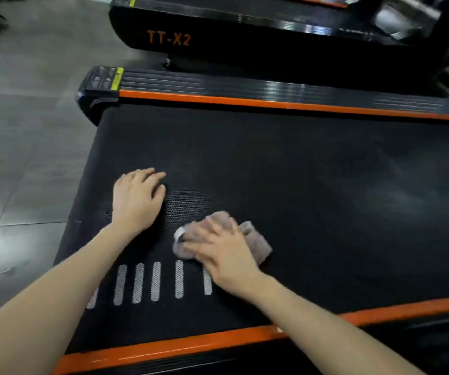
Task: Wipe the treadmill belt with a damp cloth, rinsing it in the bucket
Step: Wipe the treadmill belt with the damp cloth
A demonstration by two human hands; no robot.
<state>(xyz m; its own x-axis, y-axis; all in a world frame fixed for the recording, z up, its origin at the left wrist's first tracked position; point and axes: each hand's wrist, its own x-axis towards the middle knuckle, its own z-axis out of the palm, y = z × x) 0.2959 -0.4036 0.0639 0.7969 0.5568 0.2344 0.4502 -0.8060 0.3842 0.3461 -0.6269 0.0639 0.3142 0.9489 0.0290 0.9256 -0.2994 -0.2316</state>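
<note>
Right hand (224,257) flat on crumpled cloth (257,246)

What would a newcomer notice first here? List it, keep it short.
The right hand presses a grey cloth on the black belt, with the left hand flat beside it. Bright orange rails frame the belt, and white bars mark its near side. Behind stands a second treadmill lettered TT-X2.

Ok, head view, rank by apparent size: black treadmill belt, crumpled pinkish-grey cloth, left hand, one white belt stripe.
1. Black treadmill belt.
2-3. Left hand and crumpled pinkish-grey cloth: look alike; the right hand covers part of the cloth, so unranked.
4. White belt stripe.
</note>
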